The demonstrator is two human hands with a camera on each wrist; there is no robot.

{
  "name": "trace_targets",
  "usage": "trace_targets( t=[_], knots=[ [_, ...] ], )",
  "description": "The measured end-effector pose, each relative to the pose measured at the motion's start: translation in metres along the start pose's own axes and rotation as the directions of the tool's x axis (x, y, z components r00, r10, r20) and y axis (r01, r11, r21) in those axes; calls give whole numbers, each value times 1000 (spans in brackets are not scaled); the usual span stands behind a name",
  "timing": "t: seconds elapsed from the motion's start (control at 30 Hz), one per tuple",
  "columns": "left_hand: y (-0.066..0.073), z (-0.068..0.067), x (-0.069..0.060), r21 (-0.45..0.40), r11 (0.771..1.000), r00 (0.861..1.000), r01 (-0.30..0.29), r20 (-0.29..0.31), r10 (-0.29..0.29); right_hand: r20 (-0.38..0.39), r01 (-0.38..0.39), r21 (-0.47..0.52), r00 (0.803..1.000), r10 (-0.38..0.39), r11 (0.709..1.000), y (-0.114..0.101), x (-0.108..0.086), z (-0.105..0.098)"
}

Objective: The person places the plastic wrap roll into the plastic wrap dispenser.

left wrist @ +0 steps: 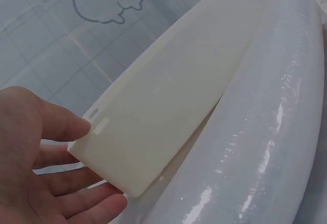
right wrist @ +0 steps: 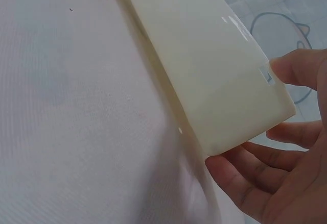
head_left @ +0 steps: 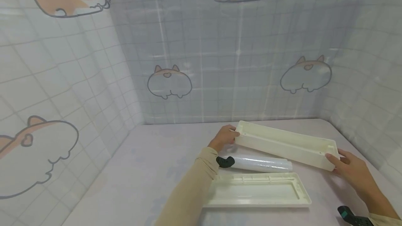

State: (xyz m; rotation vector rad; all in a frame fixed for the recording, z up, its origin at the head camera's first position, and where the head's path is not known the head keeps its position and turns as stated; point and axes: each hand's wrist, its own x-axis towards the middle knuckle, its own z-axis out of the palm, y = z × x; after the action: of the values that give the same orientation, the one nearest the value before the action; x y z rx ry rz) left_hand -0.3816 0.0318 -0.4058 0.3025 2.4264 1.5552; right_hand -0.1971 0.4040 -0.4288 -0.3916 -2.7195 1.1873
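Note:
Both hands hold a long, narrow cream plastic box (head_left: 285,145), one at each end, with its open side facing up. My left hand (head_left: 224,137) grips the left end; in the left wrist view its thumb (left wrist: 69,124) lies near the rim and the fingers stay by the end wall. At the opposite end my right hand (head_left: 353,168) has its thumb at a small slot near the rim, with fingertips (right wrist: 219,170) at the lower corner. Just in front of the box lies a roll of clear plastic film (head_left: 260,164), partly hidden at its left by the left wrist.
A shallow rectangular cream lid (head_left: 257,205) lies on the table (head_left: 135,177) nearer to me, its left end behind the left sleeve. Each wrist wears a black device (head_left: 225,162). Curtains with dog drawings (head_left: 201,51) enclose the table at the back and sides.

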Motion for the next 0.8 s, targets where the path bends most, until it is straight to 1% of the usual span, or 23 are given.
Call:
trace_targets(
  t=[0.13,0.27,0.37,0.57,0.8],
  knots=[
    [1,-2,0,4,1000,1000,-4,-7,4,-7,-7,13,1000,8,1000,-2,1,3],
    [0,-5,-1,-7,1000,1000,-9,-1,9,-7,-9,41,1000,9,999,-3,3,6],
    [-1,-8,-1,-17,1000,1000,-14,4,14,1,-9,49,1000,9,999,-6,4,7],
    [-1,-16,0,-35,999,1000,-26,5,26,20,31,27,999,-32,999,-11,9,5],
    [-5,-22,-1,-33,999,1000,-6,14,6,62,6,41,998,-9,999,-17,13,6]
  ],
)
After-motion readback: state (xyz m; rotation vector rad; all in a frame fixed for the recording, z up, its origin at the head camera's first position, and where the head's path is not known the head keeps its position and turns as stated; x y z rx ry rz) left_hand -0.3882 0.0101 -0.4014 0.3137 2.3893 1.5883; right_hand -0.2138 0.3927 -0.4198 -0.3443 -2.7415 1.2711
